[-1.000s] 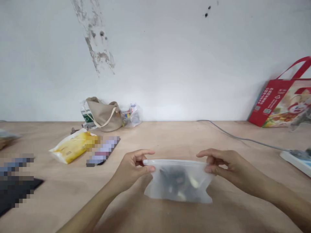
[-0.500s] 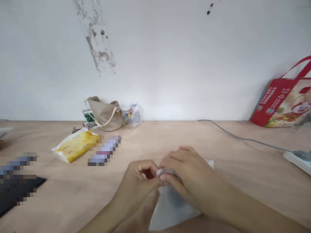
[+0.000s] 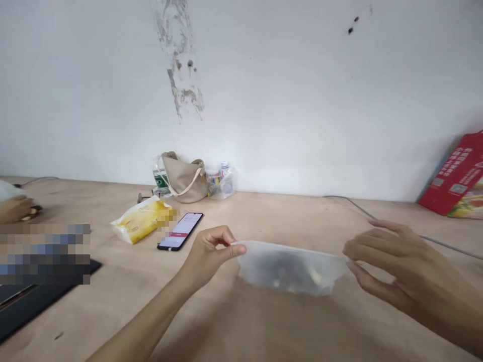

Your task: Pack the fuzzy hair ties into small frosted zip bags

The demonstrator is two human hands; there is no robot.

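Note:
A frosted, see-through plastic bag [image 3: 294, 269] is stretched sideways between my hands above the table, with something dark and a pale yellowish piece showing dimly inside. My left hand [image 3: 217, 251] pinches its upper left corner between thumb and fingers. At the bag's right end, my right hand [image 3: 392, 266] is closed with fingertips and thumb on the upper corner; slight blur softens that grip. What the bag contains is too cloudy to name.
Left of my hands lie a phone [image 3: 181, 231] and a yellow tissue pack [image 3: 141, 218]. Behind them stand a beige handbag [image 3: 184, 178] and a clear bag of small items [image 3: 225, 183]. A red carrier bag [image 3: 449, 176] leans at right. Another person's hand [image 3: 17, 208] shows far left.
My right hand has moved right, away from my left. The bag, earlier bunched under both hands, is now spread out between them. The view has turned left.

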